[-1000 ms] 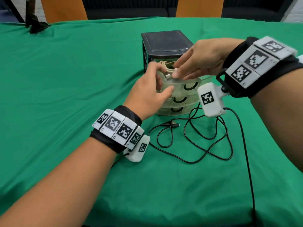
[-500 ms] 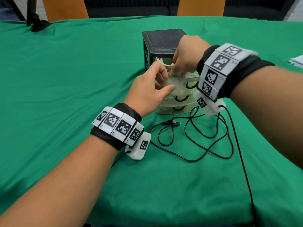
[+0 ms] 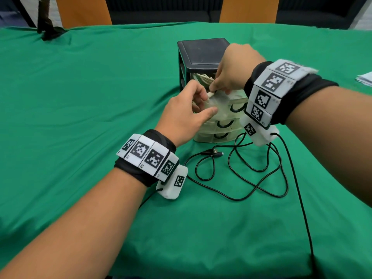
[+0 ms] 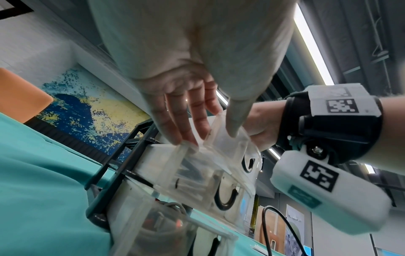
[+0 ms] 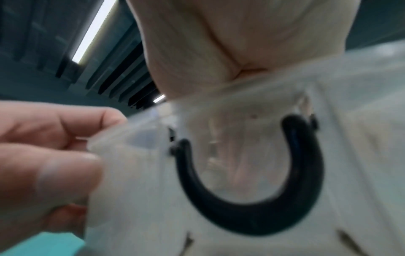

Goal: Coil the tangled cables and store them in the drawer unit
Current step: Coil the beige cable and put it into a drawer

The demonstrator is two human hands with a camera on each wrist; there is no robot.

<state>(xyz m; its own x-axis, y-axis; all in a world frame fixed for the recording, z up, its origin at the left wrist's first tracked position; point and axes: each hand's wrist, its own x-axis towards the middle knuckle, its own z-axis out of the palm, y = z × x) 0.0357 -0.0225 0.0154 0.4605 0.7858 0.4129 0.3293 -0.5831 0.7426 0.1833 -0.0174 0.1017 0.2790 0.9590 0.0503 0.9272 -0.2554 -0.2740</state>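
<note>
Cream coiled cable (image 3: 202,78) sits in the pulled-out top translucent plastic drawer (image 3: 231,101) of the black-framed drawer unit (image 3: 203,51).
Right hand (image 3: 235,67), directly above the coil, pinches its loose end; left hand (image 3: 185,115) grips the drawer's front-left corner; tangled black cable (image 3: 259,178) lies in front of the unit.

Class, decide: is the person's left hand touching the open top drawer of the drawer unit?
Touching. The left wrist view shows the left hand gripping the top drawer, fingers and thumb on its clear front corner.
</note>
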